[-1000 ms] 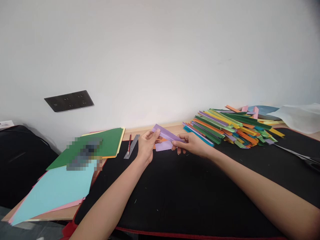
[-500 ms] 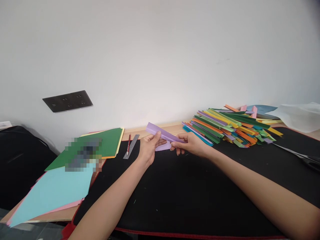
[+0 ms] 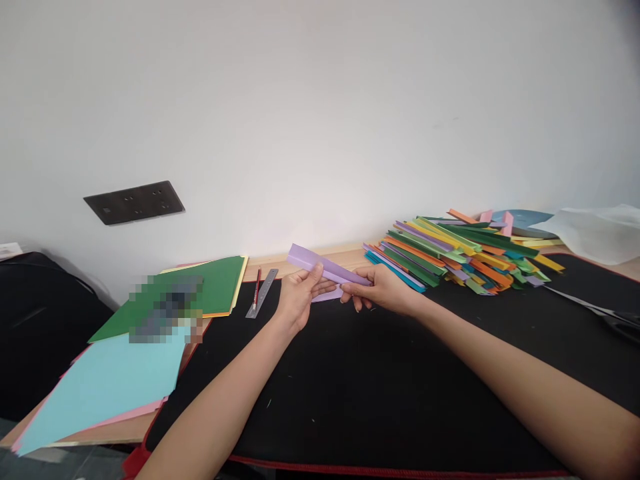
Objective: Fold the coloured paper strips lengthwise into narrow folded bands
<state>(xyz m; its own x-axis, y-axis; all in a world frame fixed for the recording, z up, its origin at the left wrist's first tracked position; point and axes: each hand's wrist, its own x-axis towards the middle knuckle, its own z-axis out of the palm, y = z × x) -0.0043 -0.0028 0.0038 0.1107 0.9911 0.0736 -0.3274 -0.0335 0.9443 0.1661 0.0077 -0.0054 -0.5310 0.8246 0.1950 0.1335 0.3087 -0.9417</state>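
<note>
A purple paper strip [image 3: 334,270], creased lengthwise, is held up between my two hands above the black mat. My left hand [image 3: 299,291] pinches it near the middle, thumb on top. At its right end, my right hand [image 3: 379,287] grips it between thumb and fingers. Another piece of purple paper [image 3: 326,295] lies on the mat behind and below my fingers, partly hidden by them. Just left of my left hand are a metal ruler [image 3: 265,288] and a red pencil [image 3: 257,290] lying along it.
A heap of folded, coloured paper strips [image 3: 440,250] lies at the back right. Scissors [image 3: 613,317] rest at the right edge. Coloured sheets, green [image 3: 225,283] and light blue [image 3: 120,387], are stacked at left, with a blurred-out patch over them. Behind stands the wall with a socket panel [image 3: 135,202].
The purple strip and my left hand's fingers have shifted very slightly. Both hands keep hold of the strip, and the things around look unmoved.
</note>
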